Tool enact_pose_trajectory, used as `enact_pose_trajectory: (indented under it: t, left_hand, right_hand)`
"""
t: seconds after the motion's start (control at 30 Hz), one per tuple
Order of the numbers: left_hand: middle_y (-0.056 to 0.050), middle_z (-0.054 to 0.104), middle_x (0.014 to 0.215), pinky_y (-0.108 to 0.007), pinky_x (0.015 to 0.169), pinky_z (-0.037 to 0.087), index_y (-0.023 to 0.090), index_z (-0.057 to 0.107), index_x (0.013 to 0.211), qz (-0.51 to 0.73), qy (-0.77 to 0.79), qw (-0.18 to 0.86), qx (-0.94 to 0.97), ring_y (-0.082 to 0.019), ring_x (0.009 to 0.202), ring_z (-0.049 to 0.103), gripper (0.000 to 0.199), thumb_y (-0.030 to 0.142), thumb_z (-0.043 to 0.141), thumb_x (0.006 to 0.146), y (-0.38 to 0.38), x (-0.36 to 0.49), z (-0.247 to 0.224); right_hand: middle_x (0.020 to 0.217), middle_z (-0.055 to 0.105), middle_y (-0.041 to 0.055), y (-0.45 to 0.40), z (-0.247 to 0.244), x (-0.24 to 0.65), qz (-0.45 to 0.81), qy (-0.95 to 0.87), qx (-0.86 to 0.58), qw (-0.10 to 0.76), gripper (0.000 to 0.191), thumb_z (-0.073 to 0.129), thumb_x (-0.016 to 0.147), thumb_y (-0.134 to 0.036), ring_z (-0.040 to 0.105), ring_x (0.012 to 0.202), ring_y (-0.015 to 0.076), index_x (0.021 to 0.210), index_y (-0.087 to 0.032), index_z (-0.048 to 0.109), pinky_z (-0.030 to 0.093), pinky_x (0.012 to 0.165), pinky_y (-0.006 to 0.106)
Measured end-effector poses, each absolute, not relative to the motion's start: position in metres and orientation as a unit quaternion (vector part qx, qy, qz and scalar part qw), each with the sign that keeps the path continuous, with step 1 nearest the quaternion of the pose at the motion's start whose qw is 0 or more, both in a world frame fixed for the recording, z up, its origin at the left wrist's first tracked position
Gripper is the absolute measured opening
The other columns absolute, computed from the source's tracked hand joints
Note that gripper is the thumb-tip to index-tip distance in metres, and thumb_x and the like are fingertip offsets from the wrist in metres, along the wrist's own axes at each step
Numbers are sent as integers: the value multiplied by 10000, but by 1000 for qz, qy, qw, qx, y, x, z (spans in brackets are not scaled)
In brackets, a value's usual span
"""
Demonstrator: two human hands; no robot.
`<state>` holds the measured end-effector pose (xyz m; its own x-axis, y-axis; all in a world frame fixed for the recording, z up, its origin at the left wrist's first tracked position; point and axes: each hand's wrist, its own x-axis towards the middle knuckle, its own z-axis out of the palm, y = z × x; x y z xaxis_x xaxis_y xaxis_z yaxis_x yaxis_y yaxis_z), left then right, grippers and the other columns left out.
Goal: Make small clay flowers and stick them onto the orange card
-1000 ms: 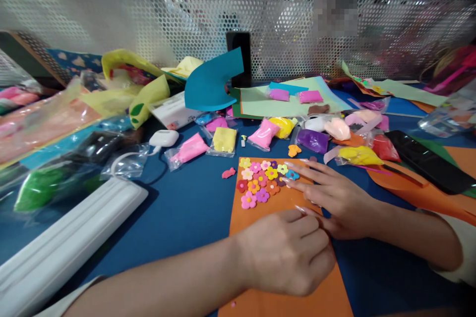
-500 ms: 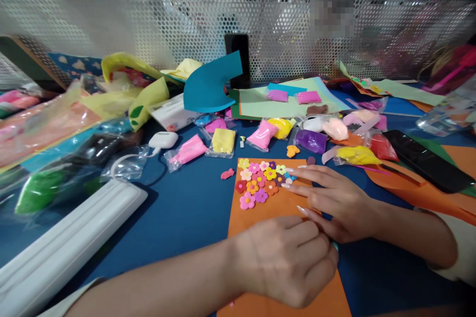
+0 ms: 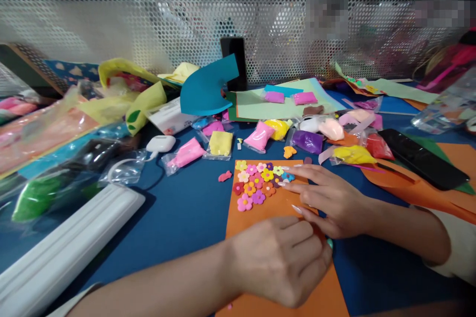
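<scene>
An orange sheet (image 3: 249,237) lies on the blue table, with a cluster of small clay flowers (image 3: 256,183) in many colours on its upper part. My left hand (image 3: 282,260) is curled over the sheet below the flowers, its fingertips hidden. A bit of mint-green material (image 3: 329,243) shows at its right edge; its grip on it is unclear. My right hand (image 3: 327,198) rests on the sheet's right side, fingers spread, two fingertips beside the flowers. Its thumb is hidden near my left hand.
Behind the sheet lie bagged clay packets (image 3: 260,136) and loose orange clay (image 3: 289,151). A white case (image 3: 70,252) is at left, a black phone (image 3: 424,158) at right. A perforated metal screen (image 3: 193,10) stands at the back.
The whole view has shifted slightly. Both hands keep nearly the same pose over the sheet, and the flowers stay as they were.
</scene>
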<state>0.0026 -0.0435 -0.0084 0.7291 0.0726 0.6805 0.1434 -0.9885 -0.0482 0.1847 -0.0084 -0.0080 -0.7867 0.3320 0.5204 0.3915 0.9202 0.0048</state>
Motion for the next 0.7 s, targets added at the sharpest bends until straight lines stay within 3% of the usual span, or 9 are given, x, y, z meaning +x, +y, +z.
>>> enact_pose_trajectory:
  t: [0.17,0.4,0.53,0.6,0.7]
  left_hand:
    - [-68,627,659,-280,573,479,38,656,827,-356,-64,22,-932,-153,579,540,216,56,441,845,-42,1,-11]
    - [-7,539,553,-262,474,412,123,569,613,-327,-70,24,-942,-123,504,481,234,93,508,837,-46,-7,10]
    - [-86,641,769,-280,627,493,57,592,974,-348,-139,36,-926,-158,718,580,202,74,413,882,-43,-21,23]
    - [-88,660,869,-271,698,503,89,589,997,-358,-202,34,-911,-149,792,590,199,37,458,856,-36,-28,19]
    - [-48,678,807,-244,693,505,116,611,924,-374,-244,39,-894,-128,754,613,202,0,476,828,-24,-36,5]
  right_hand:
    - [1015,680,103,-8,-10,185,-51,-941,-189,277,161,504,813,-128,512,1157,274,904,-108,635,451,950,468]
    - [998,679,116,-7,-8,186,-58,-942,-191,269,183,483,819,-141,507,1161,274,922,-117,633,444,947,479]
    - [980,677,141,-7,-5,185,-66,-921,-199,329,199,458,792,-119,544,1131,252,921,-110,609,480,900,416]
    - [922,696,108,-9,-4,185,-70,-903,-187,381,180,470,751,-64,572,1102,239,868,-137,586,489,880,395]
    - [893,708,74,-10,-3,185,-65,-889,-162,423,169,477,722,-22,584,1095,234,785,-167,537,493,863,395]
